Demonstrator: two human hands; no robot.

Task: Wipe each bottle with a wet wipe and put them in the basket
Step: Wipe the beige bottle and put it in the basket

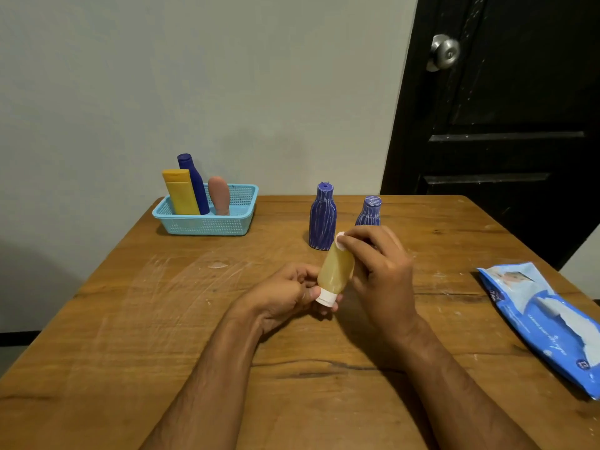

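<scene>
Wooden bench [136, 319] fills the lower frame: worn brown planks, pale scuffs and white smears across the left-middle, dark cracks running along the grain near us. Plain grey-white wall [194, 76] behind it; black panelled door [506, 125] at right with a round metal knob [444, 52].

We hold a yellow bottle [336, 269] above the bench centre, tilted, white cap [325, 297] towards us and lower left. Our left hand [285, 295] pinches the cap end, fingers [331, 307] curled round it. Our right hand [381, 267] pinches a small white wet wipe [341, 239] against the bottle's far end; its fingers are curled, the wipe mostly hidden beneath them.

Two purple streaked bottles stand upright just beyond the hands: a taller one [322, 217] and, right of it, a second [369, 211] partly hidden by our right hand.

Light blue mesh basket [207, 224] sits at the far left by the wall. Leaning in it: a yellow tube [180, 193], a dark blue bottle [194, 183], a pink-brown bottle [219, 196].

Blue wet wipe pack [545, 316] lies flat at the right edge, flap open, white wipe showing.
</scene>
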